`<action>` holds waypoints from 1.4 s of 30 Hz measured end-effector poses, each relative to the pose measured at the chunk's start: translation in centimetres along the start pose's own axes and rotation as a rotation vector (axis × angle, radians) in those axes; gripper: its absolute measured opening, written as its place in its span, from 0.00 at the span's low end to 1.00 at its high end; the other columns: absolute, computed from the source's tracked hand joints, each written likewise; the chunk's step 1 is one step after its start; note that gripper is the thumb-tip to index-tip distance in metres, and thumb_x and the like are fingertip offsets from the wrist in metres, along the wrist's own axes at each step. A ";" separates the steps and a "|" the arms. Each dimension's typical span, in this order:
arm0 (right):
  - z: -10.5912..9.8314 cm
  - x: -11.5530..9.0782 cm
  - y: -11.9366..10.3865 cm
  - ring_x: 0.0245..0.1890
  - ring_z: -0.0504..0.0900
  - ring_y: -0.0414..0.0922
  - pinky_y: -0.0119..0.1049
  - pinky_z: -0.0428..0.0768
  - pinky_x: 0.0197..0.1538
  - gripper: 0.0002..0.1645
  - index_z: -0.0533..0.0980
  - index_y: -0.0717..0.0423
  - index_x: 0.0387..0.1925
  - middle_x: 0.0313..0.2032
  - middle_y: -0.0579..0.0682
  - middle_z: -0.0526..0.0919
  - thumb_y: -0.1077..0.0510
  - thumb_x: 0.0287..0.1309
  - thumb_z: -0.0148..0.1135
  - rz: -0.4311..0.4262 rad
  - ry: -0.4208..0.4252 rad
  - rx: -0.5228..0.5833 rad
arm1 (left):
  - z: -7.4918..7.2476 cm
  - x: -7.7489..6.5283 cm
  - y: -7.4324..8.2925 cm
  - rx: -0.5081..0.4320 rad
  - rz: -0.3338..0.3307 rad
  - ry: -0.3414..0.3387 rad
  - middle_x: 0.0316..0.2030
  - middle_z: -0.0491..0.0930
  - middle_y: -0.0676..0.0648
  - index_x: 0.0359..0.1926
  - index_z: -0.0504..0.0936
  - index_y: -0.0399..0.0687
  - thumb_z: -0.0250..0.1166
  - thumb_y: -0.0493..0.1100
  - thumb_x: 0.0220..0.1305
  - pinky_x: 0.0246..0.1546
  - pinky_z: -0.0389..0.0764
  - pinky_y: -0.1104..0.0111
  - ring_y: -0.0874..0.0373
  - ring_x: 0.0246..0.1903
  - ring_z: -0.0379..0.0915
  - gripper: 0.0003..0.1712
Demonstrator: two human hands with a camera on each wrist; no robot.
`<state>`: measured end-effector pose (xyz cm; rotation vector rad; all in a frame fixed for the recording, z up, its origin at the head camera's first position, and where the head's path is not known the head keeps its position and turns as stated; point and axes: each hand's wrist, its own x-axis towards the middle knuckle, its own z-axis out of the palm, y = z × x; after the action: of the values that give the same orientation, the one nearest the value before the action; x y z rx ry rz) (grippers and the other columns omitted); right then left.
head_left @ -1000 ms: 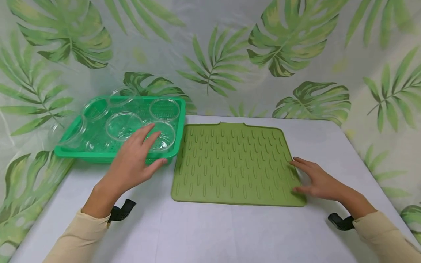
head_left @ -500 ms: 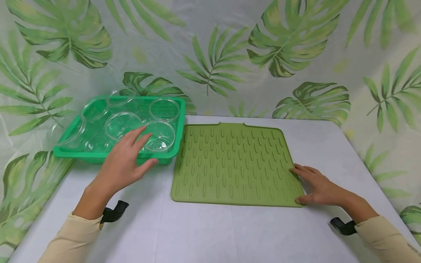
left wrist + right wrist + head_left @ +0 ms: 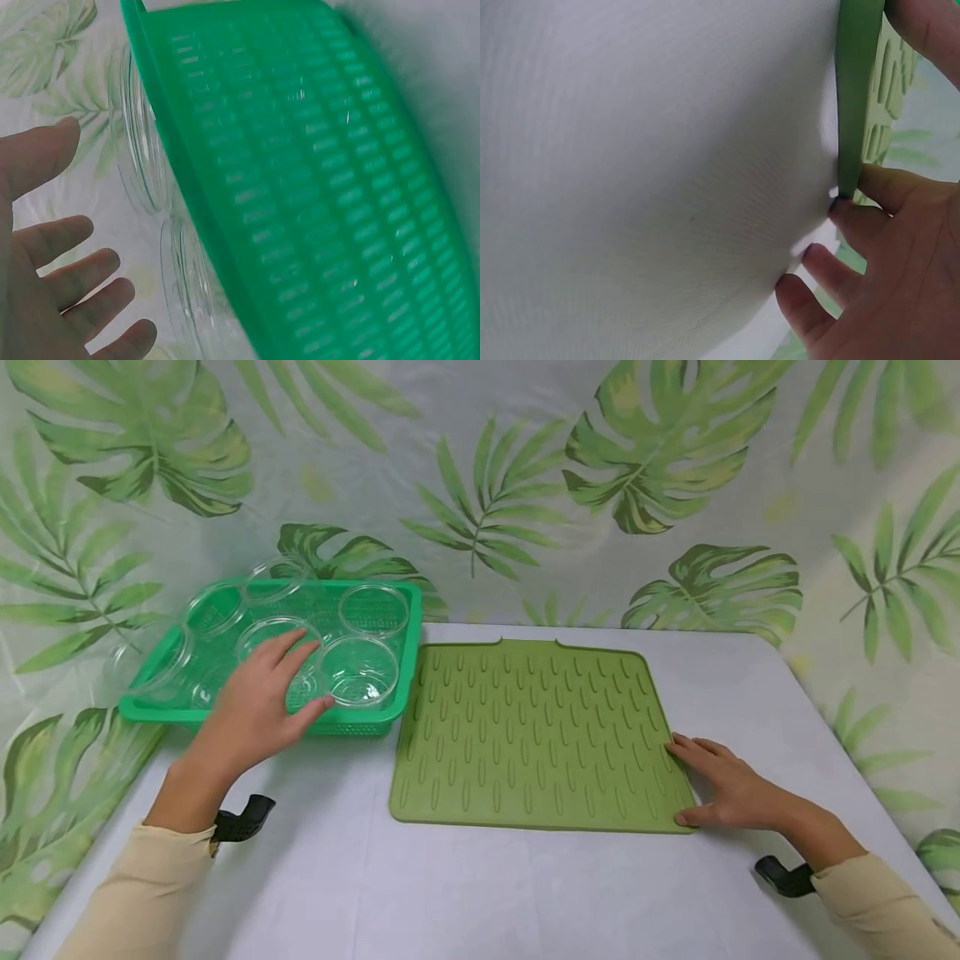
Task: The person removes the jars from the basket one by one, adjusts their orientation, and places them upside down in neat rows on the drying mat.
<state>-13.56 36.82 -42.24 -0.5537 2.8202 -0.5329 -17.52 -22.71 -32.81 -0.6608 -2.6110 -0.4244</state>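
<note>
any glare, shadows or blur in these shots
Head view: mostly crisp, small glints on the front right clear bowl, soft shadow on the white tablecloth beside the left sleeve; left wrist view: the green basket blurs along its right edge, leaf-print backdrop soft; right wrist view: gray shadow beside the green mat.

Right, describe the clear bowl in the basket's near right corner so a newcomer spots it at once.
On the white table, left of the olive mat, stands a green basket. Its near right corner holds the clear bowl. The bowl behind it is farther off; the bowl to its left is partly hidden by the left hand, while this one shows almost whole.
</note>
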 end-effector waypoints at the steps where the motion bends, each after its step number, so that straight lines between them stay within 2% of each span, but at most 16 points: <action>1: 0.0 0.0 0.0 0.70 0.53 0.70 0.73 0.61 0.59 0.62 0.59 0.64 0.73 0.74 0.67 0.57 0.40 0.43 0.77 0.000 0.000 -0.003 | -0.2 0.2 -0.2 0.012 0.003 -0.019 0.66 0.68 0.30 0.65 0.71 0.33 0.76 0.43 0.52 0.59 0.70 0.37 0.32 0.65 0.63 0.42; 3: -0.1 0.1 -0.1 0.70 0.53 0.69 0.73 0.61 0.60 0.62 0.59 0.64 0.73 0.73 0.67 0.58 0.40 0.43 0.77 0.004 0.001 -0.007 | -0.5 0.7 -0.5 0.034 0.016 -0.078 0.66 0.68 0.30 0.66 0.70 0.34 0.75 0.44 0.53 0.60 0.69 0.37 0.32 0.66 0.63 0.41; 7: -0.1 0.1 -0.2 0.70 0.53 0.69 0.73 0.62 0.59 0.62 0.59 0.63 0.73 0.73 0.67 0.58 0.40 0.42 0.77 0.013 -0.004 -0.001 | -1.3 2.1 -1.1 0.071 0.045 -0.254 0.68 0.66 0.32 0.70 0.67 0.37 0.73 0.43 0.55 0.64 0.66 0.38 0.33 0.68 0.60 0.43; 10: 0.0 0.0 -0.2 0.70 0.53 0.69 0.73 0.62 0.59 0.62 0.59 0.63 0.73 0.73 0.67 0.57 0.39 0.43 0.77 0.014 -0.008 0.003 | -1.7 3.1 -1.4 0.104 0.039 -0.372 0.70 0.64 0.33 0.72 0.64 0.38 0.74 0.43 0.54 0.65 0.65 0.38 0.33 0.69 0.59 0.46; 15: 0.1 0.1 -0.1 0.70 0.54 0.69 0.73 0.62 0.59 0.61 0.60 0.63 0.72 0.73 0.66 0.58 0.40 0.43 0.77 -0.004 0.011 -0.002 | -1.6 4.4 -1.5 0.148 0.014 -0.476 0.70 0.64 0.33 0.73 0.62 0.38 0.76 0.46 0.52 0.66 0.65 0.39 0.33 0.69 0.59 0.50; 18: 0.1 0.1 -0.1 0.69 0.55 0.69 0.72 0.63 0.58 0.60 0.61 0.63 0.72 0.73 0.66 0.59 0.41 0.43 0.77 -0.024 0.026 -0.005 | -1.4 4.9 -1.6 0.150 0.006 -0.515 0.70 0.64 0.33 0.73 0.60 0.38 0.76 0.48 0.51 0.66 0.64 0.38 0.33 0.69 0.58 0.53; 22: 0.1 0.1 -0.1 0.69 0.55 0.69 0.72 0.63 0.58 0.60 0.61 0.64 0.71 0.72 0.67 0.59 0.41 0.43 0.77 -0.028 0.028 -0.005 | -1.1 5.3 -1.8 0.119 -0.019 -0.565 0.72 0.62 0.33 0.75 0.56 0.39 0.77 0.49 0.51 0.68 0.59 0.36 0.32 0.72 0.52 0.57; 25: 0.1 0.1 0.1 0.70 0.54 0.69 0.72 0.62 0.59 0.61 0.60 0.63 0.72 0.73 0.66 0.58 0.40 0.43 0.77 -0.015 0.019 -0.002 | -0.7 5.7 -1.9 0.061 -0.047 -0.602 0.74 0.58 0.33 0.77 0.53 0.41 0.77 0.48 0.50 0.69 0.56 0.35 0.32 0.74 0.46 0.59; 29: 0.2 -0.2 0.3 0.69 0.55 0.69 0.72 0.62 0.58 0.61 0.60 0.63 0.72 0.73 0.66 0.59 0.39 0.43 0.77 -0.018 0.023 -0.018 | -0.3 6.2 -2.0 -0.031 -0.066 -0.653 0.75 0.54 0.31 0.77 0.50 0.40 0.77 0.46 0.50 0.66 0.58 0.32 0.31 0.75 0.43 0.61; 32: 0.2 -0.4 0.3 0.69 0.55 0.69 0.72 0.63 0.58 0.61 0.60 0.63 0.72 0.73 0.66 0.59 0.40 0.42 0.77 -0.021 0.033 -0.024 | 0.0 6.6 -2.0 -0.087 -0.063 -0.657 0.73 0.59 0.34 0.77 0.51 0.39 0.77 0.46 0.49 0.65 0.61 0.33 0.31 0.74 0.45 0.60; 36: 0.3 -0.4 0.3 0.69 0.56 0.69 0.72 0.63 0.57 0.60 0.61 0.63 0.71 0.72 0.66 0.60 0.41 0.42 0.78 -0.029 0.048 -0.027 | 0.2 6.6 -2.3 -0.132 -0.054 -0.609 0.69 0.66 0.39 0.74 0.57 0.40 0.78 0.44 0.47 0.64 0.62 0.34 0.34 0.73 0.49 0.57; 39: 0.3 -0.1 0.4 0.68 0.56 0.69 0.71 0.64 0.57 0.60 0.61 0.63 0.71 0.72 0.66 0.60 0.41 0.42 0.78 -0.043 0.056 -0.038 | 0.2 6.5 -2.6 -0.138 -0.058 -0.582 0.69 0.67 0.39 0.73 0.60 0.42 0.79 0.45 0.45 0.64 0.61 0.34 0.34 0.73 0.50 0.56; 42: 0.4 0.0 0.4 0.68 0.56 0.68 0.71 0.64 0.57 0.60 0.61 0.62 0.71 0.72 0.65 0.60 0.40 0.42 0.78 -0.038 0.054 -0.036 | 0.2 6.5 -2.8 -0.137 -0.073 -0.592 0.70 0.64 0.38 0.73 0.60 0.43 0.79 0.46 0.45 0.64 0.61 0.33 0.33 0.73 0.50 0.56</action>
<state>-13.60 37.04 -42.72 -0.6098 2.8807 -0.5133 -24.23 -22.48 -30.48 -0.8404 -3.1924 -0.4922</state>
